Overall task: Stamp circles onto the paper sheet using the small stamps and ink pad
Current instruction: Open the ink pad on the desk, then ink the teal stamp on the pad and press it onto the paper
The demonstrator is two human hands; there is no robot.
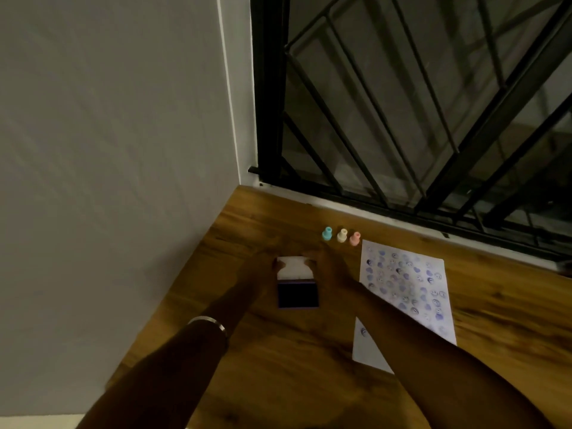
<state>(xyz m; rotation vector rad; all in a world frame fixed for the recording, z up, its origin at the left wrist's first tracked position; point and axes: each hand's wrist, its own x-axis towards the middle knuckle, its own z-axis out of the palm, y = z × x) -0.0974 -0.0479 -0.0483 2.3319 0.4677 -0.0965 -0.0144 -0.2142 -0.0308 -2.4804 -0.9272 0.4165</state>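
An ink pad [297, 294] with a dark blue surface lies on the wooden table [278, 366]. Its white lid [295, 269] stands hinged up at the far edge. My left hand [263, 270] grips the lid's left side and my right hand [328, 267] grips its right side. Three small stamps stand in a row beyond the pad: a blue stamp [327, 234], a yellow stamp [341, 235] and a pink stamp [355, 238]. The white paper sheet [408, 292], covered with several blue circle prints, lies to the right, partly under my right forearm.
A grey wall [108, 150] borders the table on the left. A black metal window grille [418, 103] rises along the far edge. A metal bangle [207, 322] sits on my left wrist.
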